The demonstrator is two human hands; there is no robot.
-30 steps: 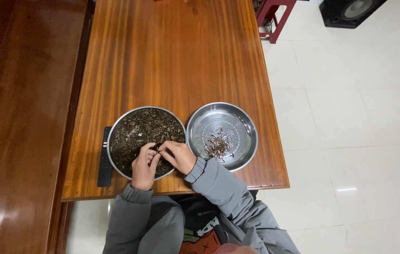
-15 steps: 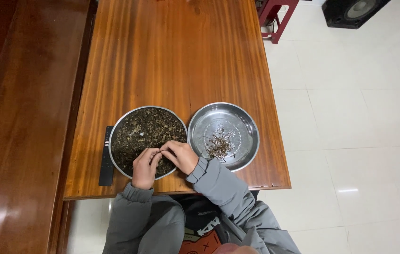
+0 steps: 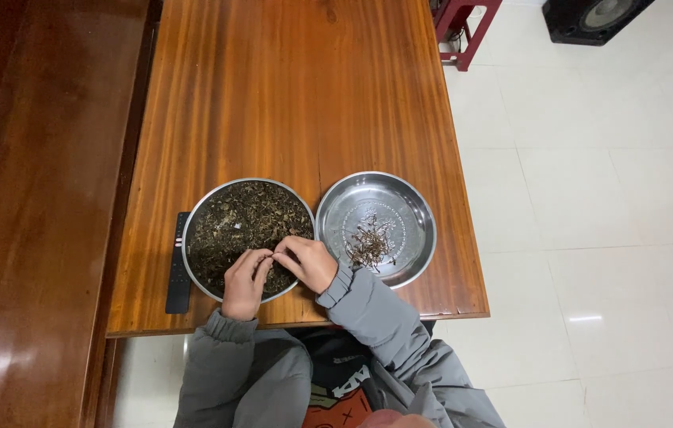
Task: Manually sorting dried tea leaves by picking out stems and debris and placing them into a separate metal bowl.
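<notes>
Two round, shallow metal pans sit rim to rim at the near edge of a glossy, straight-grained wooden table (image 3: 289,95). The left pan (image 3: 213,198) is filled with dark, crumbly dried leaves (image 3: 245,218) — a matte, flaky heap. The right pan (image 3: 419,214), polished and mostly bare, holds a small tangle of thin dry stems (image 3: 368,242). Both hands work over the leaf pan's near side: the left hand (image 3: 243,281) curled, the right hand (image 3: 308,261) with fingertips pinched together — what they grip is too small to tell. A slim black remote (image 3: 178,261) lies just left of the pan.
</notes>
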